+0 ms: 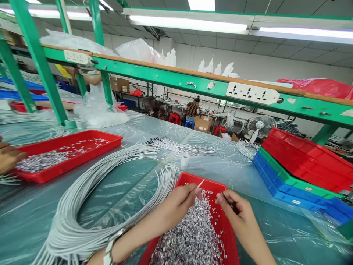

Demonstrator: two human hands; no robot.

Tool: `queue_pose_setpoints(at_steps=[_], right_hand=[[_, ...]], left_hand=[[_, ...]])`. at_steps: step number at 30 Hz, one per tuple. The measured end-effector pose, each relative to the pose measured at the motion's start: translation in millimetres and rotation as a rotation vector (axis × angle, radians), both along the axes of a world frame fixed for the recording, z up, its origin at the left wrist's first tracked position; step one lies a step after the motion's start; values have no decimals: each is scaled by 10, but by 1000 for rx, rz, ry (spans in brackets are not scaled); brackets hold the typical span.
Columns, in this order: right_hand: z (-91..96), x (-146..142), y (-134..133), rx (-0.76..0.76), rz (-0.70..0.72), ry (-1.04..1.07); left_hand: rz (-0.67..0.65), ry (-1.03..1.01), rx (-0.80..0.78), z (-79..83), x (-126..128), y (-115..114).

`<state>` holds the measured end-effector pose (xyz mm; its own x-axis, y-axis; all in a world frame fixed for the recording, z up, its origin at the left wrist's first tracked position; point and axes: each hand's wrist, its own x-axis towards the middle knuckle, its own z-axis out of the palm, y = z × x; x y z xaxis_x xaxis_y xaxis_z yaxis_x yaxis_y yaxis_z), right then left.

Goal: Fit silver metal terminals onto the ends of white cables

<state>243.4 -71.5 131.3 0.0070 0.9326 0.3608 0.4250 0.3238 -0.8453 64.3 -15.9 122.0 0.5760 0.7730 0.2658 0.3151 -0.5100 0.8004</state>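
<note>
Over a red tray (232, 239) heaped with small shiny metal pieces (190, 235), my left hand (180, 202) pinches a white cable (202, 183), whose tip sticks up past the fingers. To its right, my right hand (239, 209) is closed around a thin dark tool (226, 198); its exact kind is too small to make out. The fingertips of my right hand are a short way from the cable tip, not touching it. A large looped bundle of white cables (66, 209) lies left of the tray, its ends fanned out near the tray's far left corner.
Another red tray (93, 154) of metal pieces stands at left, with a co-worker's hand (8, 156) at it. More cables (179, 145) and a white roll (185, 160) lie beyond my tray. Stacked bins (298, 176) stand at right. A green shelf beam (171, 75) crosses above.
</note>
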Motion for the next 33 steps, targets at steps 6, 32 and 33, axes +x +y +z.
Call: queue_pose_setpoints(at_steps=[6,32,33], right_hand=[[-80,-68,40,-55,49,5],[-78,-290,-239,-202,60,274],[-85,-291,-246,-201,53,282]], left_hand=[[-21,-80,-73,37,-45,-206],[-131,-252,-264,204,-88,-372],[-132,-243,-258,201,-90,-374]])
